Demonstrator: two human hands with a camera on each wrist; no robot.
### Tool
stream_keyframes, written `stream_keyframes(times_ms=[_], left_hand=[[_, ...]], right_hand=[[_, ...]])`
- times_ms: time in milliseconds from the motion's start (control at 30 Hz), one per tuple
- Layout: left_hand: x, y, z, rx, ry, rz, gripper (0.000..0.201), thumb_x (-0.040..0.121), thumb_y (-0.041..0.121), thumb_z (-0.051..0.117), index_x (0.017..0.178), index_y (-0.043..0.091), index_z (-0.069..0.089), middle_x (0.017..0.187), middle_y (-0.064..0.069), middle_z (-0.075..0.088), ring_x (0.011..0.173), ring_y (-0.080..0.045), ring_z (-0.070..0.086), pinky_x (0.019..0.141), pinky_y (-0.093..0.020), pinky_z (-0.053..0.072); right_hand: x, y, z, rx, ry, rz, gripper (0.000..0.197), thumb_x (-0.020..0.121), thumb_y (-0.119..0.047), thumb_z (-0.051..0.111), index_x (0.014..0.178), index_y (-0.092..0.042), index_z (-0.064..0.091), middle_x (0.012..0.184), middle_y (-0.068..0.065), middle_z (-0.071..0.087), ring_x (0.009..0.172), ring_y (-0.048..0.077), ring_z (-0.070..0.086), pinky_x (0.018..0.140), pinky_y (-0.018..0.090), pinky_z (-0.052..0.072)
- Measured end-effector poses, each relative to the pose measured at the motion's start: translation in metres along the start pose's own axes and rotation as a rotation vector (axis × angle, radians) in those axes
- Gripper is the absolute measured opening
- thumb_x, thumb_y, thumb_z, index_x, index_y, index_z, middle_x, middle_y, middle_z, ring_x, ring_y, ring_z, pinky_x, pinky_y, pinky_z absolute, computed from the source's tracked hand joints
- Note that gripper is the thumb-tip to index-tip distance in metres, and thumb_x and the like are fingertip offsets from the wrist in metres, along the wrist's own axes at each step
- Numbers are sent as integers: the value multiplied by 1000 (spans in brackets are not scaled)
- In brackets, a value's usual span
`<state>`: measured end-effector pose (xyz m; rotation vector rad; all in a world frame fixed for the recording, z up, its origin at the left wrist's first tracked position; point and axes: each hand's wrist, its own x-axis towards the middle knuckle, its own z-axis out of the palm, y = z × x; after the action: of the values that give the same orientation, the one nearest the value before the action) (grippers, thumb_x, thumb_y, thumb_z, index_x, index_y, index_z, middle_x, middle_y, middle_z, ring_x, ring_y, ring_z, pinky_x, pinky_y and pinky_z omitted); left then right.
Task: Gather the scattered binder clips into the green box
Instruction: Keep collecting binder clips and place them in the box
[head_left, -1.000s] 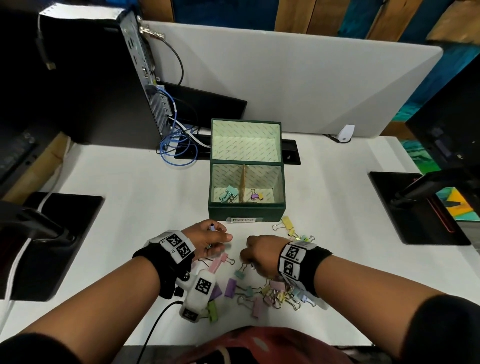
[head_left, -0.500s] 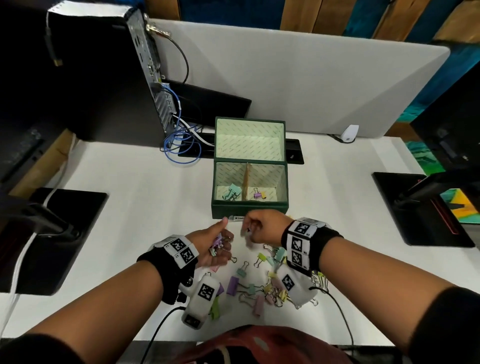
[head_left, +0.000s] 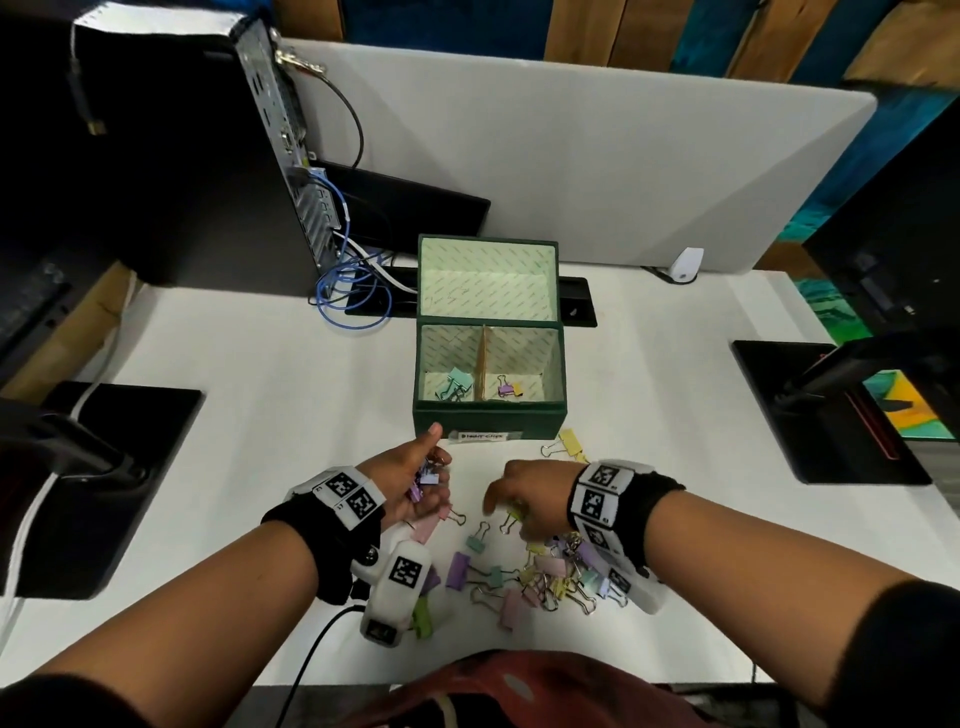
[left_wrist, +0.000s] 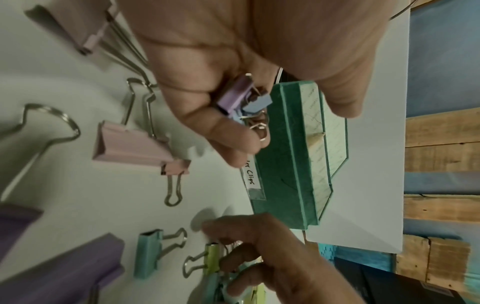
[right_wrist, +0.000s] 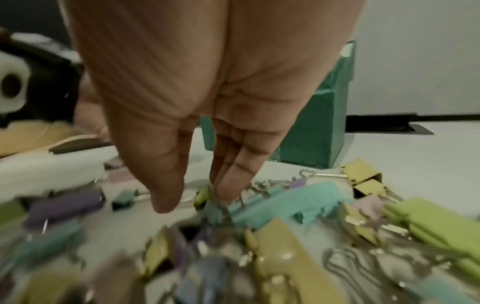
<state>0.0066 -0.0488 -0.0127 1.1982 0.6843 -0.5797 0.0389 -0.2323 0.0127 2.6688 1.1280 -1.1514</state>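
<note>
The right hand (head_left: 524, 493) has dropped back from the green box (head_left: 488, 421) to the heap of binder clips (head_left: 550, 577) beneath it. Its thumb and fingers are closing on a lime clip (left_wrist: 214, 257); whether they have it yet, I cannot tell. So this looks like another pick, not a drop. The left hand (head_left: 410, 483) has lifted palm-up, fingers curled round small purple and blue clips (left_wrist: 242, 100), thumb pointing at the box just ahead of it. That handful has not gone in yet. The lime clip lies flat, long axis running away from the fingertips, wire handles pointing towards the left hand. Most clips are on the desk; a few lie inside the box.
</note>
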Motion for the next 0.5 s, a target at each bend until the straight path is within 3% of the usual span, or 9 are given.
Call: stream_keyframes(times_ms=[167, 333, 500], left_hand=[[-3, 1, -2, 29, -14, -8, 41, 90, 49, 41, 70, 14, 44, 62, -3, 38, 43, -11, 28, 50, -21, 25], [-3, -1, -6, 44, 7, -20, 41, 91, 49, 39, 68, 15, 43, 60, -2, 36, 43, -11, 26, 44, -17, 24], [3, -6, -15, 38, 8, -21, 43, 91, 50, 40, 69, 14, 45, 44, 1, 44, 43, -12, 24, 56, -25, 28]], right_hand=[[8, -9, 14, -66, 52, -81, 59, 81, -8, 58, 133, -31, 43, 121, 10, 48, 98, 31, 58, 65, 30, 43], [10, -19, 18, -139, 75, -245, 51, 81, -15, 63, 129, -29, 50, 117, 8, 49, 94, 31, 57, 69, 32, 47], [20, -19, 22, -257, 116, -322, 35, 82, -9, 59, 114, -22, 58, 106, 11, 49, 83, 35, 58, 61, 35, 50]])
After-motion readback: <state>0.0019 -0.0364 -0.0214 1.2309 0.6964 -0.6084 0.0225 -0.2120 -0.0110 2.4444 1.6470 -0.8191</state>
